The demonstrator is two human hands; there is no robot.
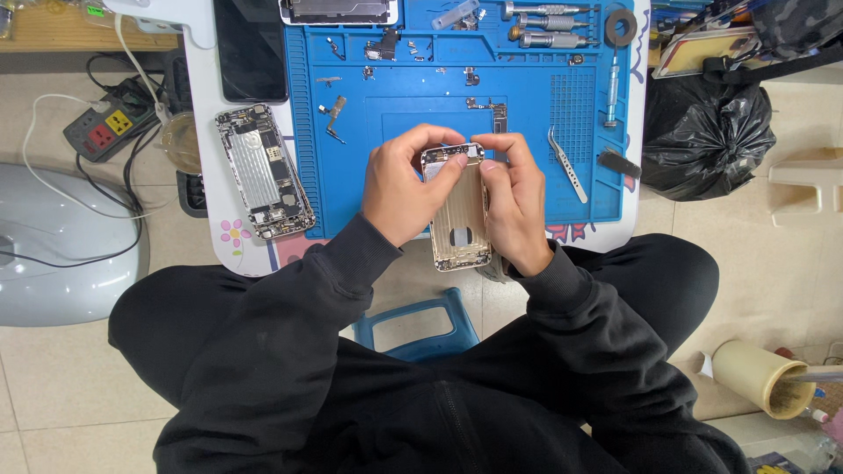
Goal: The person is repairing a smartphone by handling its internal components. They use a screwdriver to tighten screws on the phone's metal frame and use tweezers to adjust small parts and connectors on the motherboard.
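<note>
The fingers (448, 140) of both hands pinch the far end of a pale gold metal phone housing (458, 215), thumbs closed on its top edge. The left hand (404, 189) grips its left side and the right hand (514, 197) its right side, equally near. Its long axis runs far to near, above the near edge of the blue rubber work mat (527, 114) on the desk. An opened phone with bare silver boards (263, 171) lies to the left, steel tweezers (566, 167) to the right.

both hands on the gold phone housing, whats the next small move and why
Probably lower the gold phone housing onto the blue repair mat. Both the left hand and right hand pinch its top edge in mid-air over the table's near edge, so neither is free for the tweezers lying beside them.
</note>
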